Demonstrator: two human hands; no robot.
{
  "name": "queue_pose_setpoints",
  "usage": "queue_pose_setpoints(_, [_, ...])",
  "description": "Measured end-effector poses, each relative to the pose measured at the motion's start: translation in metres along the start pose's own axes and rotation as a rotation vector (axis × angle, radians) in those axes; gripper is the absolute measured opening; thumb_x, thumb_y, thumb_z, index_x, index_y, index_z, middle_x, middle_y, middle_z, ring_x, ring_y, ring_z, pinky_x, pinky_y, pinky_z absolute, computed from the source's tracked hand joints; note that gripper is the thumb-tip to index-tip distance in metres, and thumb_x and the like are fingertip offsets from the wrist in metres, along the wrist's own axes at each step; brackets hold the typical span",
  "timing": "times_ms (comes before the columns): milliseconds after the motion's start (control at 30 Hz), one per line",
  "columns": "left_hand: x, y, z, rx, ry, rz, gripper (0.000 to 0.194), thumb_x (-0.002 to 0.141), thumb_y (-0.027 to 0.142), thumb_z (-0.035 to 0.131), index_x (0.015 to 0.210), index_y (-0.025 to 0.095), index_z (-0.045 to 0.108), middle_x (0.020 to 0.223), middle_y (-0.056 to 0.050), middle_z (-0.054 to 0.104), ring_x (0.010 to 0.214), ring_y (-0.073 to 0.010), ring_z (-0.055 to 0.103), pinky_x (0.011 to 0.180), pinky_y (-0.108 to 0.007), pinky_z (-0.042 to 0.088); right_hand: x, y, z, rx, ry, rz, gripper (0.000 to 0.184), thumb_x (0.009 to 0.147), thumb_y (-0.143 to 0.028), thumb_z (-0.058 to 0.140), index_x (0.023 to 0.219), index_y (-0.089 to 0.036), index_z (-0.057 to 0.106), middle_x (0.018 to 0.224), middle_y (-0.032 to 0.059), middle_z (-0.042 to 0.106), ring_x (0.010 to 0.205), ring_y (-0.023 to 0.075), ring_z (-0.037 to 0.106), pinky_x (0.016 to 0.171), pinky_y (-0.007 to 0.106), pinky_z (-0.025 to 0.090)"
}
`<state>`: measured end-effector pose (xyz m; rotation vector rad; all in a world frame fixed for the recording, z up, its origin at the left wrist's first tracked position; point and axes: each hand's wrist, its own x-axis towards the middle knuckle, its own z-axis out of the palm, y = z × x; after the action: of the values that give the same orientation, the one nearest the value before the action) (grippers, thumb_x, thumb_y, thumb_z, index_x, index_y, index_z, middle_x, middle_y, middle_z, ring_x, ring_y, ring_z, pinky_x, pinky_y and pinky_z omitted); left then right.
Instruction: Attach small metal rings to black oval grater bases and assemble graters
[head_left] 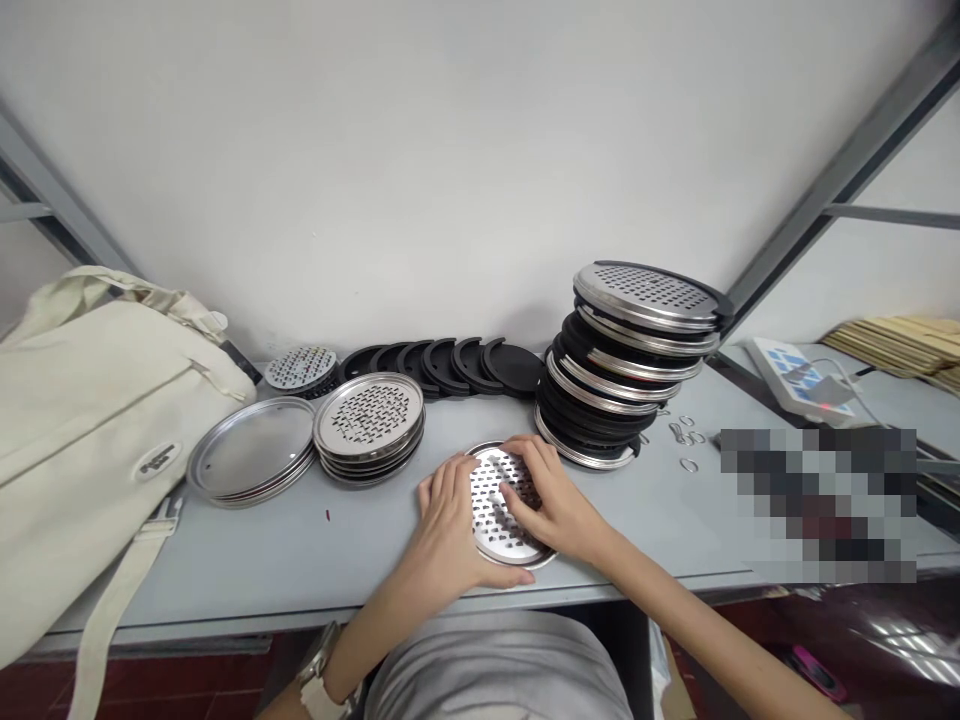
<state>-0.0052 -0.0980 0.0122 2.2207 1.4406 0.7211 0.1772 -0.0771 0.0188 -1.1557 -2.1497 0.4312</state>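
A round metal grater plate with rows of slots lies on the grey table near its front edge, between my two hands. My left hand curls round the plate's left side, its thumb stretched along the front rim. My right hand grips the far and right side, with fingertips on the far rim and the thumb over the slotted face. Left of my hands stands a stack of slotted metal plates. Behind my right hand rises a tall, leaning stack of metal plates with black covers.
Plain metal discs are piled beside a cream bag. Black round covers overlap along the wall, near another slotted disc. Several small metal rings lie to the right. A white device sits farther right.
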Motion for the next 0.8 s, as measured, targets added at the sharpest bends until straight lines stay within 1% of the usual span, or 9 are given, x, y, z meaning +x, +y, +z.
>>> queue_pose_setpoints(100, [0.0002,0.0012,-0.0011,-0.01,-0.003,-0.018,0.114,0.038,0.052,0.085,0.134,0.02,0.031,0.135,-0.015,0.041,0.127,-0.0358,0.035,0.104,-0.048,0.025,0.0003,0.0007,0.0016,-0.026,0.031,0.006,0.033,0.089,-0.025,0.051,0.121,-0.022,0.043,0.117,0.0108,0.053,0.107,0.0272,0.049,0.095,0.045,0.039])
queue_pose_setpoints(200, [0.0001,0.0015,-0.0015,-0.022,0.007,-0.032,0.115,0.038,0.05,0.086,0.135,0.023,0.031,0.133,-0.014,0.041,0.124,-0.0356,0.036,0.103,-0.048,0.026,0.0002,0.0037,0.0034,-0.056,0.056,0.025,0.031,0.09,-0.027,0.05,0.12,-0.022,0.043,0.109,0.0092,0.056,0.101,0.0269,0.05,0.092,0.046,0.039])
queue_pose_setpoints(333, [-0.0004,0.002,-0.0024,-0.024,0.012,-0.051,0.118,0.038,0.048,0.086,0.137,0.023,0.029,0.129,-0.012,0.041,0.121,-0.034,0.037,0.102,-0.047,0.028,0.0023,0.0079,0.0029,-0.064,0.081,0.1,0.025,0.091,-0.029,0.048,0.115,-0.023,0.045,0.103,0.0076,0.058,0.096,0.026,0.051,0.087,0.044,0.04])
queue_pose_setpoints(433, [-0.0006,0.0017,-0.0025,-0.012,-0.009,-0.064,0.121,0.038,0.051,0.086,0.139,0.022,0.026,0.127,-0.012,0.041,0.121,-0.0342,0.037,0.102,-0.048,0.027,0.0058,0.0088,0.0007,-0.051,0.092,0.17,0.019,0.095,-0.029,0.043,0.112,-0.023,0.047,0.093,0.0053,0.059,0.088,0.0239,0.052,0.083,0.043,0.04])
queue_pose_setpoints(500, [-0.0006,0.0009,-0.0018,-0.004,-0.018,-0.064,0.123,0.037,0.054,0.085,0.14,0.022,0.026,0.125,-0.012,0.041,0.12,-0.0344,0.037,0.102,-0.048,0.027,0.0078,0.0086,-0.0006,-0.046,0.078,0.172,0.015,0.097,-0.028,0.039,0.104,-0.023,0.052,0.089,0.0042,0.059,0.086,0.0229,0.052,0.083,0.042,0.04])
queue_pose_setpoints(600, [-0.0007,-0.0009,-0.0001,0.004,-0.017,-0.055,0.122,0.034,0.056,0.085,0.138,0.021,0.031,0.122,-0.012,0.041,0.117,-0.0345,0.038,0.1,-0.048,0.028,0.0093,0.0079,-0.0013,-0.043,0.062,0.144,0.017,0.098,-0.027,0.038,0.095,-0.023,0.054,0.089,0.0038,0.06,0.085,0.0224,0.052,0.082,0.042,0.039])
queue_pose_setpoints(700, [-0.0008,-0.0022,0.0009,0.009,-0.011,-0.046,0.121,0.033,0.057,0.085,0.136,0.021,0.034,0.121,-0.012,0.041,0.116,-0.0346,0.039,0.099,-0.048,0.03,0.0091,0.008,-0.0007,-0.05,0.067,0.148,0.016,0.097,-0.026,0.04,0.094,-0.022,0.054,0.089,0.0038,0.061,0.084,0.0225,0.053,0.082,0.041,0.039])
queue_pose_setpoints(800, [-0.0008,-0.0027,0.0008,0.008,-0.016,-0.039,0.121,0.034,0.057,0.085,0.136,0.021,0.032,0.122,-0.012,0.041,0.116,-0.0346,0.039,0.1,-0.048,0.029,0.0081,0.0087,0.0007,-0.063,0.082,0.158,0.014,0.097,-0.026,0.04,0.099,-0.022,0.054,0.09,0.0045,0.061,0.085,0.023,0.053,0.083,0.042,0.039])
